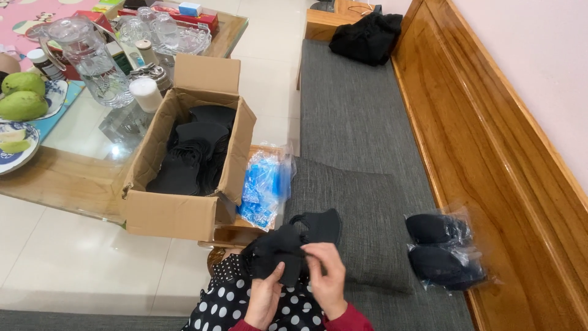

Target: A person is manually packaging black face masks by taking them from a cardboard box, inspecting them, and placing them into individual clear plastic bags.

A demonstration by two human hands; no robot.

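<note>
Grey sofa cushion [367, 202], cardboard box [184, 178] far left. My left hand [264, 300] and right hand [327, 276] pinch one black mask [288, 245]; I'd keep edges aligned, grip light.

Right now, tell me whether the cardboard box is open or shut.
Open. The cardboard box has its flaps standing up and out, and black masks stacked inside show from above.

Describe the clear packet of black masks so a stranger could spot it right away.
Start at the long wooden bench with its grey cushion. At the near end, against the wooden backrest, lies the clear packet holding black masks. Unlike the loose mask in the hands or those in the cardboard box, these are in shiny plastic.
</note>
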